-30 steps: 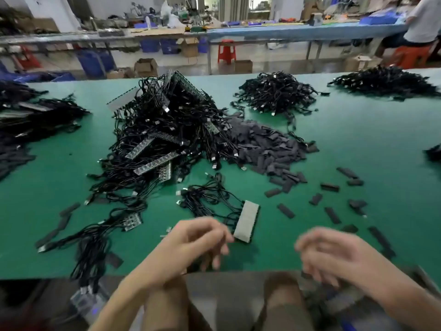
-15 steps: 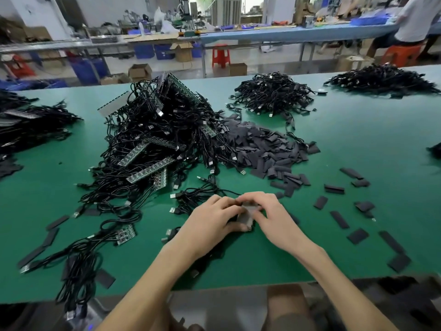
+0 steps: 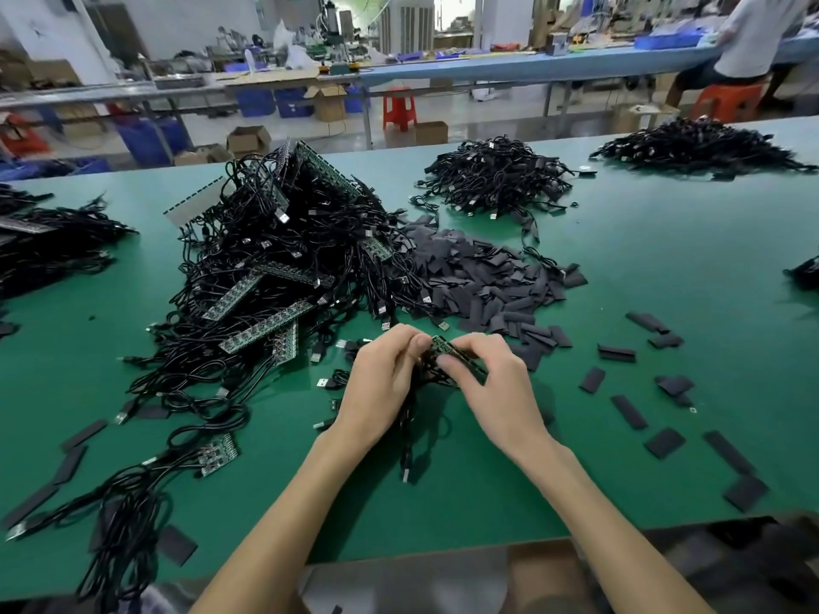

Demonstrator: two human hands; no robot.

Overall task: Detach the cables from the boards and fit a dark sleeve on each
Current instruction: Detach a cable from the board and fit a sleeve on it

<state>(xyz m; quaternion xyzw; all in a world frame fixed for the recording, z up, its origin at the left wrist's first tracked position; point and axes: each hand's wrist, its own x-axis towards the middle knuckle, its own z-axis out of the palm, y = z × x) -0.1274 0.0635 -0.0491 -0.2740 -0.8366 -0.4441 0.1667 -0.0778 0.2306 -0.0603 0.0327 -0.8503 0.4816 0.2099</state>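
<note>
Both hands meet over the green table [image 3: 664, 268]. My left hand [image 3: 383, 383] and my right hand [image 3: 492, 383] pinch a small green circuit board [image 3: 445, 347] between their fingertips, tilted, with black cables [image 3: 410, 432] hanging from it down onto the table. A large tangle of black cables and long boards [image 3: 274, 268] lies just beyond to the left. A heap of dark flat sleeves [image 3: 483, 277] sits behind the hands to the right.
Loose dark sleeves [image 3: 629, 412] are scattered right of my hands and along the left front edge. Another small board with cables [image 3: 217, 454] lies front left. More cable piles [image 3: 496, 179] sit at the back, far right and far left. A person sits at a far bench.
My hands came together from the near edge onto the small board and raised it off the table, turning it so its green side shows; the cables now dangle below.
</note>
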